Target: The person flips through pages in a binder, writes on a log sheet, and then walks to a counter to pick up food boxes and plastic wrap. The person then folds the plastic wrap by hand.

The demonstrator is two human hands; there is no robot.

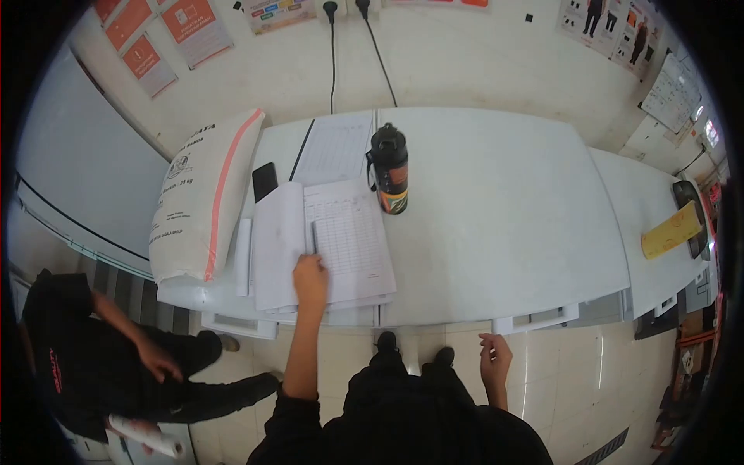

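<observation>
Leaning over the white counter (504,217) in the head view, with the left hand (310,279) stretched forward onto the open ledger (349,240), fingers together and pressed down near the lower edge of the ruled right-hand page. Just beyond the fingertips, touching or nearly touching a dark pen (313,236) lying along the page's inner margin; cannot tell whether pinched or merely beside. Hanging the right hand (496,360) low at the side, short of the counter's front edge, fingers loosely curled, holding nothing. Ledger placed on the counter's near left part, between a tall sack (203,194) lying at the left end and a black bottle (389,167) standing upright just beyond its far right corner; behind it a second ruled sheet (335,147) and a dark phone (264,180). Off to the right, well apart, a yellow envelope (671,230). At lower left, crouched on the floor, another person (101,364) in dark clothes, one hand on a white roll (147,436), not touching the counter. Judging by this layout: ledger opened, page found and held flat, pen within reach; writing itself apparently not under way, and entries on the grid too small to read, so impossible to say how much of the page filled or left.
</observation>
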